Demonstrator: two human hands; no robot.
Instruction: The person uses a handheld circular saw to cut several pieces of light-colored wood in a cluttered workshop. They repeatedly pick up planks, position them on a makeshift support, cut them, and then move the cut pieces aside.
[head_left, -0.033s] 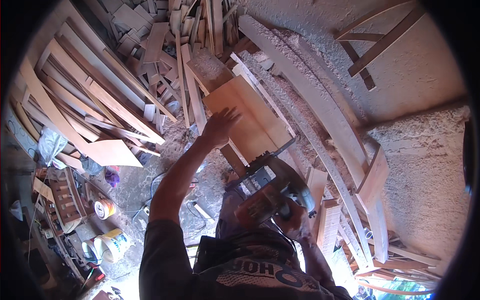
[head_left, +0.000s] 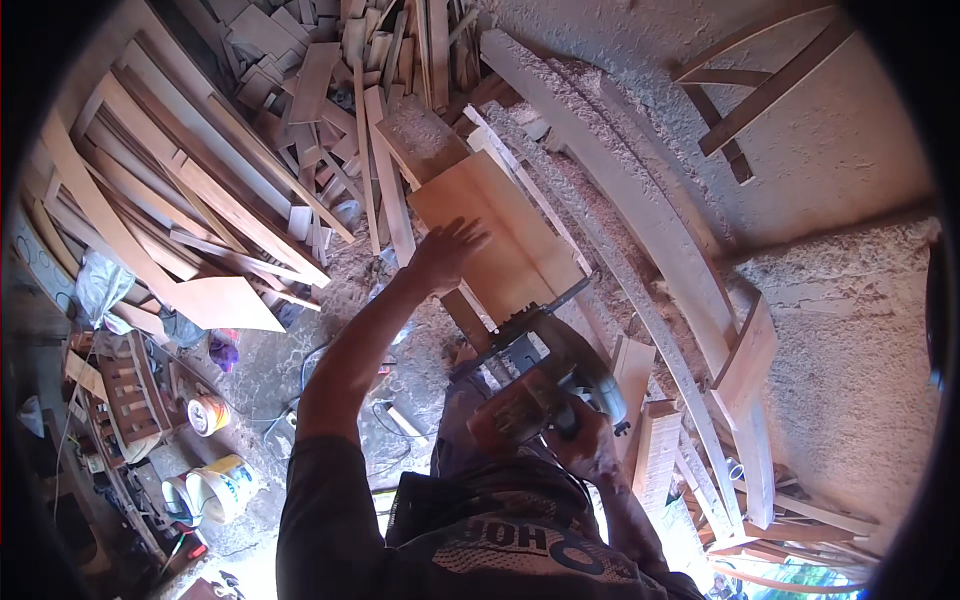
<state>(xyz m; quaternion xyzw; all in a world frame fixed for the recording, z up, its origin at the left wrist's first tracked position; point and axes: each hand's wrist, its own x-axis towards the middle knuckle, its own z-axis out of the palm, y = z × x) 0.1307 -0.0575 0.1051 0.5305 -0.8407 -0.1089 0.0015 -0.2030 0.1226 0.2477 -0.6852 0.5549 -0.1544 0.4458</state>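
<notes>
A flat, light-brown wooden board [head_left: 515, 225] lies in the middle, slanting away from me. My left hand [head_left: 447, 258] rests on its left edge, fingers stretched out and spread over the surface. At the near end of the board sits a dark circular saw [head_left: 540, 385], its metal base plate against the board's edge. My right hand [head_left: 588, 440] is wrapped round the saw's rear handle; some of its fingers are hidden by the handle. The blade is out of sight. Under the board's far end shows another thick, dusty plank [head_left: 425, 140].
Long curved timbers [head_left: 640, 210] coated in sawdust lean along the right, beside a rough wall [head_left: 840, 330]. Stacked curved boards [head_left: 170, 180] fill the left, and offcuts [head_left: 290, 80] pile up at the back. Buckets [head_left: 222, 487] and cords [head_left: 395, 430] are on the floor at left.
</notes>
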